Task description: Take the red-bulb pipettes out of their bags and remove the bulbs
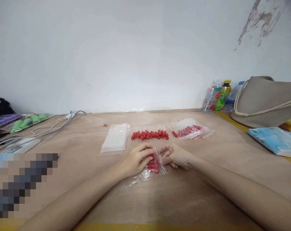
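Note:
A small clear plastic bag point(153, 168) filled with red-bulbed droppers lies on the wooden table point(188, 199) in front of me. My left hand point(136, 159) rests on the bag's left side with its fingers curled over it. The bag's top right edge is pinched in the fingers of my right hand point(174, 156). Just beyond them a row of loose red-bulbed droppers point(149, 133) lies on the table. A stack of empty clear bags point(115, 138) sits to the left of the row. A pile of filled dropper bags point(192, 130) sits to its right.
Bottles point(220, 96) and a beige bag point(263, 101) stand at the back right by the wall, with a blue packet point(275, 141) in front. Cables point(56, 123), green items in plastic point(27, 122) and flat packets point(15, 144) lie at the left.

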`<state>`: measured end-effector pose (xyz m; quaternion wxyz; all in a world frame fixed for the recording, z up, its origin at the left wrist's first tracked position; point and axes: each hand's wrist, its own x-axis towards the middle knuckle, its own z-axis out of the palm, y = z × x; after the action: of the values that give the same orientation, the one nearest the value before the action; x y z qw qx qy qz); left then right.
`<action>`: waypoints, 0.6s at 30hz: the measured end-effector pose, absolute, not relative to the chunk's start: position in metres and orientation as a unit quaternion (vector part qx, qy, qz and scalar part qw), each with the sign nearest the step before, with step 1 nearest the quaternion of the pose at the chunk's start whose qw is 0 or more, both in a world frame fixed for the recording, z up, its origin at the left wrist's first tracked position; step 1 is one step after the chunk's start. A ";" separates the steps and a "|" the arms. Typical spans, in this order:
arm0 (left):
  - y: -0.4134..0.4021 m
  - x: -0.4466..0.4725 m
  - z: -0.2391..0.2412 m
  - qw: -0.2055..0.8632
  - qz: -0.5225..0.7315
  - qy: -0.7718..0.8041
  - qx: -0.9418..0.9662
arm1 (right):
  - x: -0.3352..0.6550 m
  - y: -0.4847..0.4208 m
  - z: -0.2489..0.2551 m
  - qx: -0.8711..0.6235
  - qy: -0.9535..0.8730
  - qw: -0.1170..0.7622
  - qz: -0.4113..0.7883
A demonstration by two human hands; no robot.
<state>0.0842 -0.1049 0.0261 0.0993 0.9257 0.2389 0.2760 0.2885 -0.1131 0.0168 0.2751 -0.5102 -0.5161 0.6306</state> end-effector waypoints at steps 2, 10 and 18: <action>-0.100 0.091 0.023 0.074 0.265 0.205 0.939 | 0.288 -0.113 0.016 -0.504 -0.527 0.276 0.626; -0.086 0.100 0.018 0.012 0.263 0.116 0.958 | 0.286 -0.112 0.012 -0.464 -0.562 0.282 0.624; -0.088 0.102 0.013 -0.033 0.279 0.115 0.953 | 0.286 -0.115 0.011 -0.490 -0.542 0.305 0.611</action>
<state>0.1024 -0.0876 0.0126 -0.0334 0.9529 0.1150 0.2788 0.2862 -0.1149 0.0108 0.3047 -0.4902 -0.5415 0.6113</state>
